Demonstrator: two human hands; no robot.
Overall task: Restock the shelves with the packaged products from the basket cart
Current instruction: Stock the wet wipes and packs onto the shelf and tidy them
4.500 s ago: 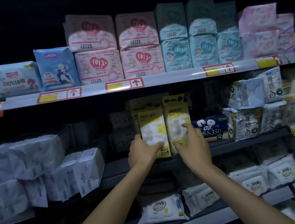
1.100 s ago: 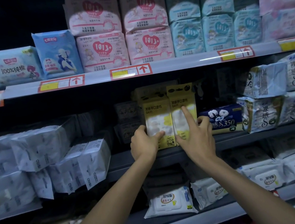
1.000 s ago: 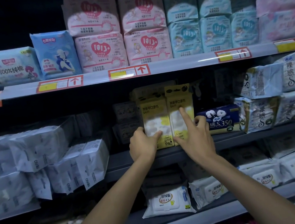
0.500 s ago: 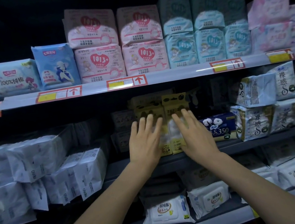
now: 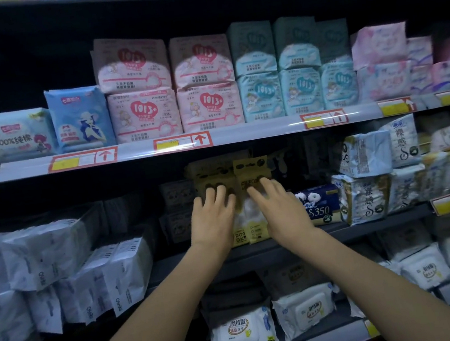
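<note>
Two yellow packs stand upright side by side on the middle shelf (image 5: pixel 258 249): the left yellow pack (image 5: pixel 240 236) and the right yellow pack (image 5: pixel 249 167). My left hand (image 5: pixel 213 218) lies flat against the front of the left pack, fingers spread. My right hand (image 5: pixel 280 210) lies flat against the front of the right pack, fingers apart. Neither hand grips anything. Both hands cover most of the packs' fronts. The basket cart is out of view.
A blue S350 tissue pack (image 5: pixel 319 204) stands right of the yellow packs. White wrapped packs (image 5: pixel 57 260) are stacked at left. Pink and teal packs (image 5: pixel 208 103) fill the upper shelf. Wipes packs (image 5: pixel 240 331) lie on the lower shelf.
Both hands let go of the yellow packs' edges and now press flat, fingers spread, on their fronts. The packs sit further back on the shelf. The camera tilted up slightly.
</note>
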